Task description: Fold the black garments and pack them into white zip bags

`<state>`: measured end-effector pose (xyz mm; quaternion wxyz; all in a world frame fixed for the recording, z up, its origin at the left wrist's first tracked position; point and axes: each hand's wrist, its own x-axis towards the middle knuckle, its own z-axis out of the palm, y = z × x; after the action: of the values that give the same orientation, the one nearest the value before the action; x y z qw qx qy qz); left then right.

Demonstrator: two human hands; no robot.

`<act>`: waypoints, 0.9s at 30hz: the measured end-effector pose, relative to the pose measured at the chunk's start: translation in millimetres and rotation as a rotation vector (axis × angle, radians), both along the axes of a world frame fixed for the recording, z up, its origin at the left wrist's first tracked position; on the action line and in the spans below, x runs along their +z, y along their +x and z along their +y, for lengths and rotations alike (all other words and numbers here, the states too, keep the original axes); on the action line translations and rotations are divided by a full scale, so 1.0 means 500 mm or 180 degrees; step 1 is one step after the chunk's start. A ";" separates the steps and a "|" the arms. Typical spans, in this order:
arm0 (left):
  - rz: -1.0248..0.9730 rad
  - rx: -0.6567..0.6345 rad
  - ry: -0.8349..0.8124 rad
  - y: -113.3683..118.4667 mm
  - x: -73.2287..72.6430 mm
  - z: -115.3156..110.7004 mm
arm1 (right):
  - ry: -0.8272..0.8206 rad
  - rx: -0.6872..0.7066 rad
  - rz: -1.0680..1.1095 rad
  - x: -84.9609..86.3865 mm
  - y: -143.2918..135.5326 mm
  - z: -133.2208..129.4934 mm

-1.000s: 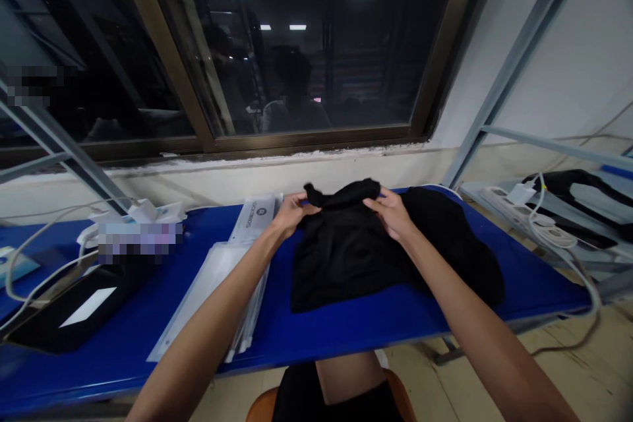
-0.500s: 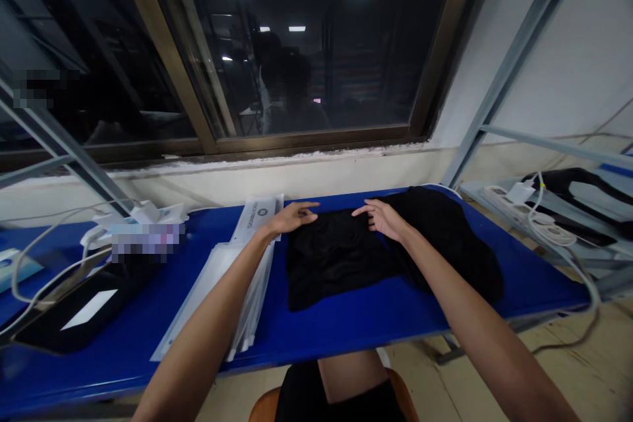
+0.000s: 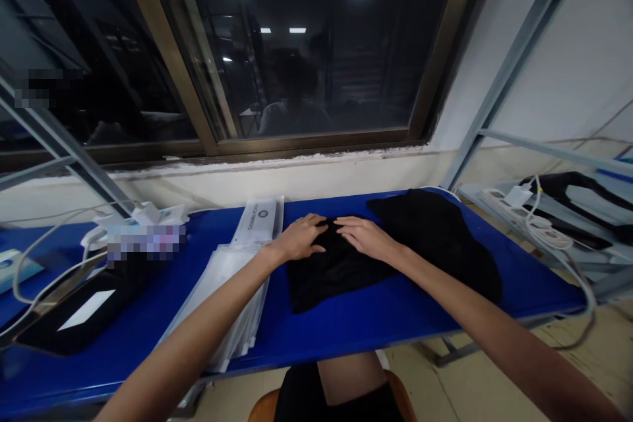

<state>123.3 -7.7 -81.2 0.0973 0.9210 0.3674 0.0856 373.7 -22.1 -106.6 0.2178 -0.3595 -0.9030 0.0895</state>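
Observation:
A folded piece of black fabric [image 3: 341, 277], perhaps a garment, lies on the blue table in front of me. My left hand [image 3: 302, 237] rests on its far left part, thumb spread away from the fingers. Close beside it, my right hand [image 3: 364, 236] lies over the far edge with its fingers stretched out to the left. Both hands look open, and neither visibly grips the cloth. To the right sits a larger heap of black fabric [image 3: 440, 237], partly behind my right forearm. A stack of clear plastic bags [image 3: 237, 290] is left of the folded cloth, partly covered by my left forearm.
A printed plastic bag [image 3: 258, 219] lies behind the stack. Charger cables and a power strip [image 3: 163, 214] stand at the left, near a black item with a white label [image 3: 86, 310]. Metal posts [image 3: 514, 72] rise at both sides. A window [image 3: 316, 46] is behind the table.
Both hands have come down onto the folded cloth. My right hand has moved left, so the hands are closer together. The heap of fabric has stayed in place.

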 end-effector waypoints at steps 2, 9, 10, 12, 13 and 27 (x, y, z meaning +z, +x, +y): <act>0.0264 -0.0003 -0.0299 -0.008 -0.011 -0.019 | -0.0207 0.0022 -0.0481 -0.009 0.009 -0.022; -0.0718 0.0229 -0.0948 -0.028 0.015 0.014 | -0.0389 0.0013 -0.0471 0.056 0.053 -0.012; -0.0863 0.0361 -0.0941 -0.022 0.022 0.030 | -0.0363 -0.0132 -0.0290 0.069 0.054 0.010; -0.0878 0.0487 -0.1023 -0.010 0.032 0.061 | -0.0595 -0.0250 -0.0232 0.088 0.051 0.059; -0.0814 0.0454 -0.1099 -0.004 0.036 0.073 | -0.0780 -0.0174 -0.0311 0.094 0.048 0.082; 0.0745 -0.0093 0.1531 0.017 0.077 -0.209 | 0.0759 0.0304 -0.0827 0.070 0.141 -0.082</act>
<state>131.7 -111.9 -42.7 -0.1662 0.9265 0.3320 0.0620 444.3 -63.2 -71.8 0.1359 -0.2963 -0.9438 -0.0551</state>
